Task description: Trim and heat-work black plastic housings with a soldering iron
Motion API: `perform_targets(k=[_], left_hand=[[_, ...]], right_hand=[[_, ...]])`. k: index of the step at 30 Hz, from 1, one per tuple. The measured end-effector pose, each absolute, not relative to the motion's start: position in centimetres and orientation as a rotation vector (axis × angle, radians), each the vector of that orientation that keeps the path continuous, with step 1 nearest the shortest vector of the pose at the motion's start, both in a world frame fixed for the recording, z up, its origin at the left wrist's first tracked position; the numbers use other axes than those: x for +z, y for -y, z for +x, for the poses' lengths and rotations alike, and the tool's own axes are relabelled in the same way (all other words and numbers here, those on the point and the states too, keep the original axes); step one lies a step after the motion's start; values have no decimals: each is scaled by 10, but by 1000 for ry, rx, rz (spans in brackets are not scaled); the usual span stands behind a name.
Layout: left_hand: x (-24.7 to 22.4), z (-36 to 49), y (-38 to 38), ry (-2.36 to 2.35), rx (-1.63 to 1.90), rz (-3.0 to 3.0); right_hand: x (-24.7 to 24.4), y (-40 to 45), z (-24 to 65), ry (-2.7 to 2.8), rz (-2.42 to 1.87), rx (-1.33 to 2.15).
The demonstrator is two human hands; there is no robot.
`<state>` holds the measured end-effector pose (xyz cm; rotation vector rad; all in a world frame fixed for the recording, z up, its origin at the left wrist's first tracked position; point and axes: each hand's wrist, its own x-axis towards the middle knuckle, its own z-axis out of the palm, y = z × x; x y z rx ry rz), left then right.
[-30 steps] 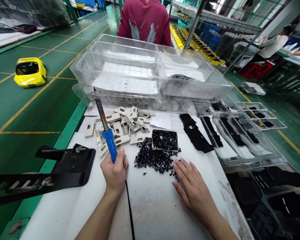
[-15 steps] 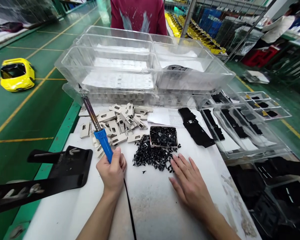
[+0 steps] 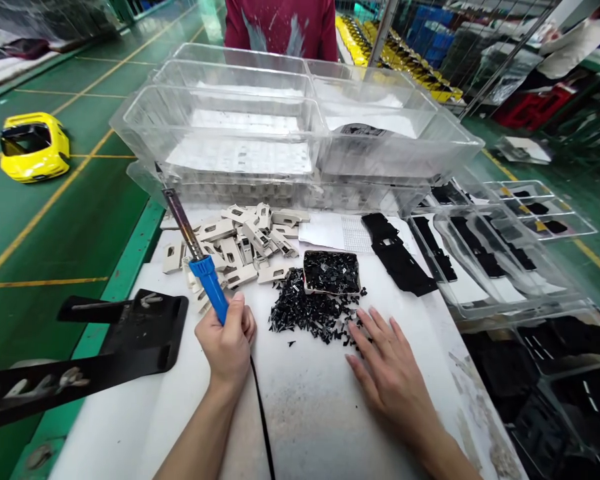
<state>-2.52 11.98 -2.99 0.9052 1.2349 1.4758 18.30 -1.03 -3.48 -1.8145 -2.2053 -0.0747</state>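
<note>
Nearest to us, our left hand (image 3: pixel 225 347) has a closed grip on the blue handle of a soldering iron (image 3: pixel 211 290), its fingers (image 3: pixel 236 313) wrapped round it and the metal shaft angled up and away, left of the pile of small black plastic pieces (image 3: pixel 310 313). A black cord (image 3: pixel 263 420) runs from the handle down across the white bench (image 3: pixel 305 413). Our right hand (image 3: pixel 393 380) is open and lies palm down just right of the pile, its spread fingers (image 3: pixel 375 330) among the outermost stray bits; we cannot tell if they touch any.

Against half a second ago, the left grip is unchanged, and the pile looks the same while the view has shifted slightly.

The pile is a loose, uneven heap. Just behind it sits a small box filled with more black pieces (image 3: pixel 331 272). Left of that box, beige plastic parts (image 3: pixel 245 243) lie jumbled, and to the pile's right are black strips (image 3: pixel 400 257) beside a clear tray of black parts (image 3: pixel 480 260). Left of the pile sits a black metal jig (image 3: pixel 140 327). Farther beyond the pile stand stacked clear plastic trays (image 3: pixel 230 113), and past them a person in a red top (image 3: pixel 275 27).
</note>
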Motion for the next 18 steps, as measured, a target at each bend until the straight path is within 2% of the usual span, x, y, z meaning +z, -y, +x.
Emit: perform_targets(k=[9, 18], left_hand=[[-30, -25, -120, -1232, 1482, 905], [-29, -25, -119, -1241, 1473, 907]], right_hand=[[-36, 19, 170, 2303, -1744, -29], [-34, 45, 184, 2084, -1669, -47]])
